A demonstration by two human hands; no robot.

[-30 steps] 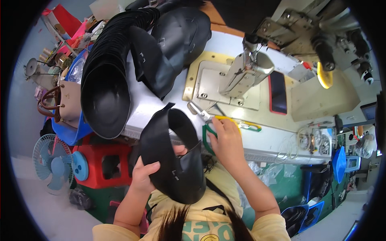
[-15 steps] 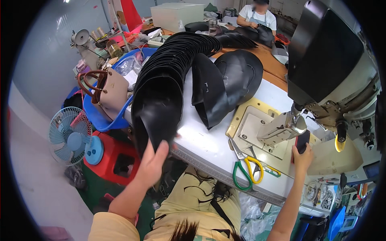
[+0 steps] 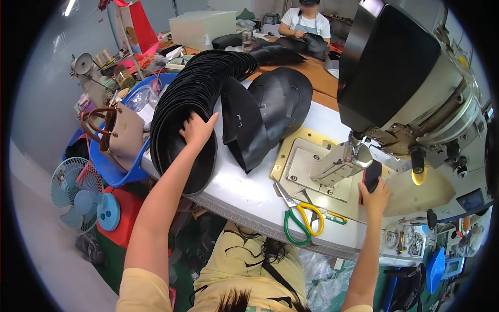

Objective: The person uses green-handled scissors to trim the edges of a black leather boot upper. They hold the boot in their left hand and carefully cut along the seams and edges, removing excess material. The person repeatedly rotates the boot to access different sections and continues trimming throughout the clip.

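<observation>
A long curved stack of nested black leather-like pieces (image 3: pixel 195 78) leans along the table, its rounded opening facing me. My left hand (image 3: pixel 197 129) reaches into that opening, fingers spread against the upper right part of the front pieces. Beside the stack lie folded black pieces (image 3: pixel 280 101) with small pale marks. At the sewing machine (image 3: pixel 338 166), my right hand (image 3: pixel 375 196) has its fingers round the lower end of a dark phone (image 3: pixel 372 174) with a red edge. Scissors (image 3: pixel 300 218) with one green and one yellow handle lie near the table's front edge.
Left of the table, a blue tub (image 3: pixel 125 174) holds a beige handbag (image 3: pixel 123 132). A blue fan (image 3: pixel 83 200) stands near a red stool (image 3: pixel 125 218). The machine's black head (image 3: pixel 390 67) overhangs the right side. Across the table a person (image 3: pixel 306 26) handles black pieces.
My left hand has moved up from the lower front edge of the stack into its opening, fingers now spread. The right hand stays at the phone. The whole view has shifted slightly.
</observation>
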